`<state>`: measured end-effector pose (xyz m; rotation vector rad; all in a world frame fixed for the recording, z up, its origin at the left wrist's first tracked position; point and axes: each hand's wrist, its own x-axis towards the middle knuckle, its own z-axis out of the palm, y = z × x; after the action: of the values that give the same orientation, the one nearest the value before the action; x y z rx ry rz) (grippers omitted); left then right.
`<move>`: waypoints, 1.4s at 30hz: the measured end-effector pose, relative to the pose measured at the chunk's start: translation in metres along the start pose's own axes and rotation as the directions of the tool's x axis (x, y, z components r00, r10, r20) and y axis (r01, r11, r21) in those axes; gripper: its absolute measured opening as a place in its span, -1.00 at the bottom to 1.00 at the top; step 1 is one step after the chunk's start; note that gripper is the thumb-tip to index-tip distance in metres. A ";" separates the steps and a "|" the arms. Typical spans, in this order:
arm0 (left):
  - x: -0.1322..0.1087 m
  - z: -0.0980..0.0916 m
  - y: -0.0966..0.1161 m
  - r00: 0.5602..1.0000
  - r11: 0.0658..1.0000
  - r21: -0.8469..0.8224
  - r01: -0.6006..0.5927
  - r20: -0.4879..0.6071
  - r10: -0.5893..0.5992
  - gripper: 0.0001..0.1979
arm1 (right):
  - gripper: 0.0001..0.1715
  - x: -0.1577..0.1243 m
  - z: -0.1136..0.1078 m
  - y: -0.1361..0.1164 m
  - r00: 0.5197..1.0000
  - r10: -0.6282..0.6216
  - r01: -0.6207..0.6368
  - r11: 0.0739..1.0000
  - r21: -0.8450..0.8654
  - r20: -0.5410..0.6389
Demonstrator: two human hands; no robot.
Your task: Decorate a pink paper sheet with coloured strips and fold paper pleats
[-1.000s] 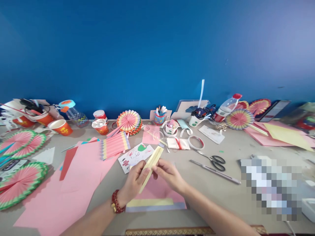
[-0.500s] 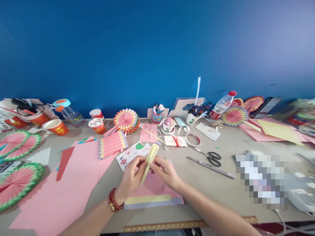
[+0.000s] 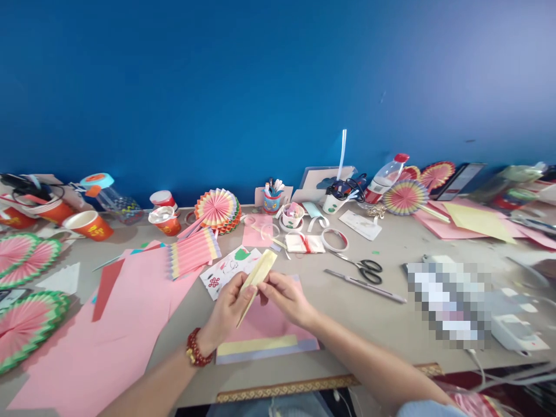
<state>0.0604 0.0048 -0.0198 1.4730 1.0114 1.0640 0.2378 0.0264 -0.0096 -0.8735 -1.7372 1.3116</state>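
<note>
A narrow yellow paper strip [image 3: 263, 267] is held tilted in the air between both hands. My left hand [image 3: 230, 307], with a red bead bracelet on its wrist, pinches it near the middle with the thumb on top. My right hand [image 3: 286, 295] grips the strip's right edge between thumb and fingers; its fingertips are partly hidden. Beneath them lies a pink paper sheet [image 3: 278, 329] with a yellow band and a lilac band along its near edge. Left of the hands rests a white card [image 3: 230, 267] with printed patterns.
Scissors [image 3: 369, 270] and a grey utility knife [image 3: 365, 286] lie to the right, near a tape roll [image 3: 335, 240]. Large pink sheets [image 3: 130, 324] and pleated paper fans [image 3: 35, 330] cover the left. Paper cups [image 3: 89, 225] and a bottle [image 3: 386, 178] stand along the wall.
The yellow strip has turned so that more of its flat face shows. Both hands still hold it. The whole view has shifted slightly, with things appearing farther left.
</note>
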 end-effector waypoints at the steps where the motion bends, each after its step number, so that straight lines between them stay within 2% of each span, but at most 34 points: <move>1: 0.000 0.000 -0.001 1.000 1.000 0.024 -0.007 -0.004 0.007 -0.73 | -0.51 0.000 0.000 0.000 1.000 0.009 -0.009 1.000 0.016 0.017; 4: 0.001 0.002 -0.004 0.999 0.994 0.107 0.030 -0.038 -0.026 -0.73 | -0.47 0.000 0.002 0.003 0.998 0.046 -0.048 0.998 0.043 0.047; 7: 0.000 0.006 -0.007 0.995 0.988 0.141 0.064 -0.089 -0.052 -0.71 | -0.44 0.001 0.006 0.009 0.994 0.108 -0.108 0.993 0.037 -0.002; 11: 0.000 0.007 -0.005 0.997 0.998 -0.017 0.064 -0.045 -0.065 -0.71 | -0.44 0.004 0.005 0.010 0.984 0.172 -0.161 0.968 0.193 -0.038; 14: 0.002 0.003 -0.003 0.992 0.998 -0.009 0.060 -0.113 -0.061 -0.65 | -0.46 0.006 0.002 0.007 0.980 0.197 -0.184 0.952 0.243 -0.030; 16: 0.003 0.001 -0.003 0.984 0.997 0.057 0.056 -0.170 -0.045 -0.62 | -0.46 0.008 -0.001 0.008 0.978 0.206 -0.193 0.951 0.243 -0.030; 21: 0.008 -0.004 -0.004 0.988 0.993 0.113 0.033 -0.154 -0.015 -0.74 | -0.42 0.010 -0.004 0.018 0.973 0.220 -0.206 0.962 0.181 -0.062; 24: 0.008 -0.005 -0.006 0.975 0.983 0.178 0.033 -0.222 0.007 -0.68 | -0.39 0.009 -0.002 0.021 0.973 0.229 -0.221 0.964 0.150 -0.039; 29: 0.008 -0.006 -0.007 0.968 0.983 0.178 0.038 -0.253 0.008 -0.62 | -0.42 0.007 0.002 0.020 0.974 0.216 -0.203 0.966 0.160 -0.067; 31: 0.008 -0.006 -0.006 0.973 0.987 0.157 0.035 -0.231 0.002 -0.63 | -0.45 0.007 0.001 0.018 0.976 0.201 -0.183 0.967 0.174 -0.087; 34: 0.007 -0.006 -0.004 0.995 0.993 0.112 0.034 -0.099 -0.023 -0.69 | -0.47 0.007 -0.001 0.014 0.983 0.175 -0.163 0.968 0.193 -0.051; 36: 0.006 -0.005 -0.002 0.998 0.995 0.096 0.035 -0.054 -0.030 -0.73 | -0.48 0.007 -0.001 0.012 0.987 0.157 -0.146 0.966 0.214 -0.031; 39: 0.004 -0.001 0.003 0.993 0.998 0.068 0.017 -0.119 -0.009 -0.75 | -0.52 0.005 0.000 0.007 0.992 0.126 -0.123 0.968 0.220 0.001; 42: 0.003 0.003 0.011 0.989 0.999 0.002 0.032 -0.148 -0.031 -0.71 | -0.47 0.004 0.000 -0.001 0.987 0.127 -0.143 0.971 0.193 0.095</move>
<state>0.0648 0.0056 -0.0089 1.3932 1.1381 1.1623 0.2358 0.0292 -0.0083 -0.8444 -1.5964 1.6016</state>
